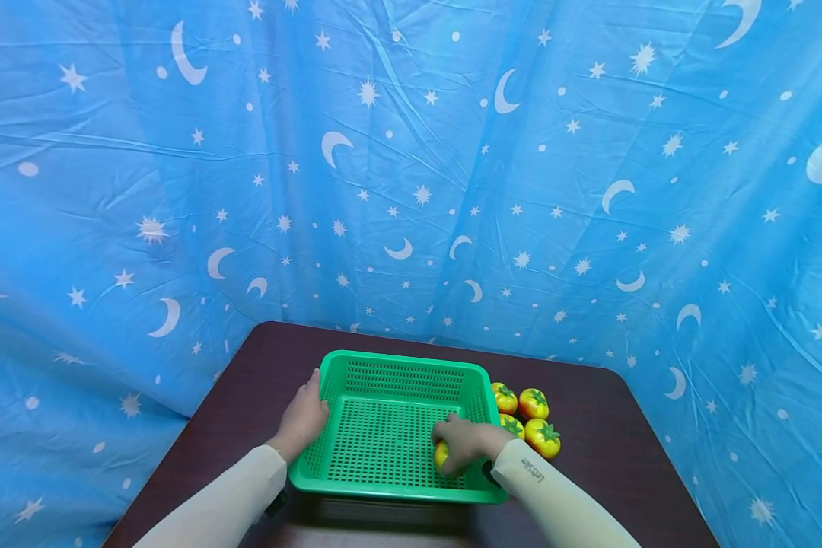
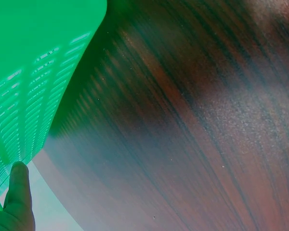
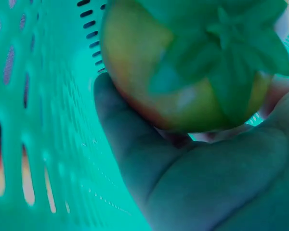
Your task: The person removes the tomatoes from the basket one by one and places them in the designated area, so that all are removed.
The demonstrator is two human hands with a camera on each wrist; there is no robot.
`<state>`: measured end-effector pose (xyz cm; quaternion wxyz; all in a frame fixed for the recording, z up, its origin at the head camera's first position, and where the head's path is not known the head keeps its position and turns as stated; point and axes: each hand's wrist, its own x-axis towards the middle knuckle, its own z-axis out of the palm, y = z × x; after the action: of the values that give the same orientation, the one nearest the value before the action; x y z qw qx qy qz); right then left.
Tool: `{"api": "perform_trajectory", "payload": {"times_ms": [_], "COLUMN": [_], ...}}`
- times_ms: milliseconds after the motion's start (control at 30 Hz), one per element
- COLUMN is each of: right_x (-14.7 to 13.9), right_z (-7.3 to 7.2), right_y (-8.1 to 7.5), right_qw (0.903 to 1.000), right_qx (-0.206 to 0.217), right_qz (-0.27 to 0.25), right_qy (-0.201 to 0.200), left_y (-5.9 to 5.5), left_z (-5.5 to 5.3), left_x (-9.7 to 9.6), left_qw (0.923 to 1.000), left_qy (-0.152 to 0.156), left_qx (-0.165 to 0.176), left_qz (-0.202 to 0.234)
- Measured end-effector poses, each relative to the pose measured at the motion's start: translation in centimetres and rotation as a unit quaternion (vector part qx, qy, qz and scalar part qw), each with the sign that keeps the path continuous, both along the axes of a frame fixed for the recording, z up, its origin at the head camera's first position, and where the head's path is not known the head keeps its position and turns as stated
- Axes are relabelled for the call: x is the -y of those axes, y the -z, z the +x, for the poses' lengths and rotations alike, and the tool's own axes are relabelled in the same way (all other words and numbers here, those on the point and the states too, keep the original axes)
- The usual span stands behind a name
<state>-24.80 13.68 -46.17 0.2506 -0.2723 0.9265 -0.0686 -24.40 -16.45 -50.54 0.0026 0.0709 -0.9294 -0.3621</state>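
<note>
A green plastic basket (image 1: 397,493) with slotted walls and floor sits on the table. My left hand (image 1: 304,420) holds its left side, the thumb at the rim; in the left wrist view one finger (image 2: 20,185) lies against the outer wall. Inside the basket, near its right wall, my right hand (image 1: 462,443) grips a yellow-orange persimmon (image 1: 441,455). The right wrist view shows the green leafy top of this persimmon (image 3: 183,103), with the thumb (image 3: 118,115) curled around its side. Part of the fruit is hidden by the hand in the head view.
Several more persimmons (image 1: 543,438) are grouped on the dark wooden table (image 1: 610,457), close against the basket's right side. A blue curtain (image 1: 411,190) with white moons and stars hangs behind and beside the table.
</note>
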Motion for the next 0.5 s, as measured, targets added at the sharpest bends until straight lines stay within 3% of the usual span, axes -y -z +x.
{"api": "perform_trajectory", "payload": {"times_ms": [167,500], "right_x": [-0.09,-0.01], "right_z": [-0.17,-0.2], "right_y": [0.02,0.05], "right_qw": [0.9999,0.9998], "right_qx": [0.014,-0.015], "right_qz": [-0.006,-0.013], "right_qy": [0.007,0.008], "left_y": [0.01,-0.11], "left_z": [-0.02,0.05], "left_x": [0.03,0.03], "left_qw": [1.0,1.0], "left_qy": [-0.001,0.001], "left_qx": [0.005,0.003], "left_qz": [0.002,0.005]}}
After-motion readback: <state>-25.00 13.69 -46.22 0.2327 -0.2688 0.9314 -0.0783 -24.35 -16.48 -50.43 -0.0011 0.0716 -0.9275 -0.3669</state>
